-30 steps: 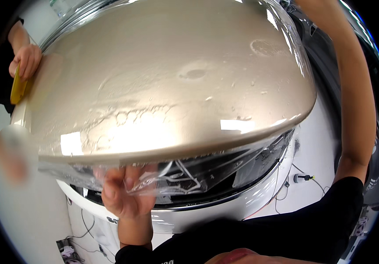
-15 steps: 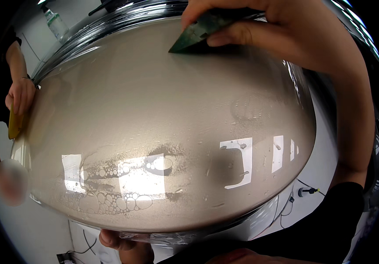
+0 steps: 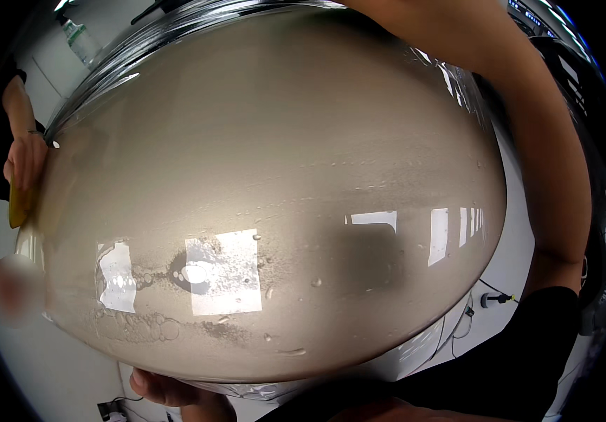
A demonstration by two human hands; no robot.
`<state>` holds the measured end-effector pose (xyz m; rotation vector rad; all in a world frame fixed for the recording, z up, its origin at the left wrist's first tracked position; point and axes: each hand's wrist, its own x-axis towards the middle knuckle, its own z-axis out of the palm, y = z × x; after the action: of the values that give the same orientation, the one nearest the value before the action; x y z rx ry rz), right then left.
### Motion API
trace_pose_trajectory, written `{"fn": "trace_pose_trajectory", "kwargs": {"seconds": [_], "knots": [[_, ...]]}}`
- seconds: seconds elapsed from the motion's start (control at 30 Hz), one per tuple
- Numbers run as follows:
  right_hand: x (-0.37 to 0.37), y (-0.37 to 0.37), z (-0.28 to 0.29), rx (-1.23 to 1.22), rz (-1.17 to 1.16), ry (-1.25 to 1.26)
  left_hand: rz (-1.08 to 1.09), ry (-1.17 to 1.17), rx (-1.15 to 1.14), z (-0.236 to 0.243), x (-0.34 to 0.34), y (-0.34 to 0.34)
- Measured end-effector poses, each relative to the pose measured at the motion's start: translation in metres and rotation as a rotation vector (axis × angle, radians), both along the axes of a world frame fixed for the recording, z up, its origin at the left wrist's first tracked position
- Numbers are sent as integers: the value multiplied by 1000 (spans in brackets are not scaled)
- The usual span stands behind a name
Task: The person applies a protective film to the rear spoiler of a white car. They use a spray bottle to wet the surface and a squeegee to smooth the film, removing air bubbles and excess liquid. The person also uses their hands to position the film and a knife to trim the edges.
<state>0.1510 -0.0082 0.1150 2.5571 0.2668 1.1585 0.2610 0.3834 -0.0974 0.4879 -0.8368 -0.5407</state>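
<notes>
while the big champagne-coloured panel (image 3: 275, 183) fills almost the whole view, the person's left hand (image 3: 166, 389) sits nearest, under the panel's near edge, fingers curled up against the loose clear film (image 3: 261, 390) that hangs crumpled there; the grip looks closed on that film, though the panel hides most of the hand. the right forearm (image 3: 528, 162) runs up the panel's right edge and out at the top, so the right hand itself is out of view and how its grip stands cannot be told.

on the near half of the panel the wet film still shows work left, by the look of it: a cluster of soap bubbles (image 3: 152, 327) near the near left corner, grainy grey patches of trapped liquid around the window reflections, and scattered droplets (image 3: 315, 283) toward the middle. further up, faint streaks cross the panel's width, and beyond them the far half looks smooth and even, which i judge to be the part already pressed flat.

at the far left edge a co-worker's hand (image 3: 25, 160) rests on the panel's rim with a yellow squeegee (image 3: 18, 207) below it. beyond the far left corner a spray bottle (image 3: 78, 39) stands.
</notes>
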Motion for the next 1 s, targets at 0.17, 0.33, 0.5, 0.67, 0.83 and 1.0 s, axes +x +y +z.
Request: {"fn": "trace_pose_trajectory", "kwargs": {"seconds": [0.17, 0.33, 0.5, 0.67, 0.83, 1.0], "knots": [[-68, -25, -13, 373, 304, -197, -425, -400, 546, 36, 15, 55], [-100, -40, -51, 212, 374, 66, 285, -652, 554, 105, -43, 9], [-105, -29, -47, 331, 504, 142, 826, -1089, 805, 183, 21, 11], [-100, -16, -36, 332, 461, 165, 762, -1467, 981, 256, 90, -86], [-116, -3, -61, 418, 151, 159, 650, -1616, 1225, 244, 206, -174], [-107, 19, -41, 497, 79, 160, 709, -1594, 1327, 265, 235, -162]]}}
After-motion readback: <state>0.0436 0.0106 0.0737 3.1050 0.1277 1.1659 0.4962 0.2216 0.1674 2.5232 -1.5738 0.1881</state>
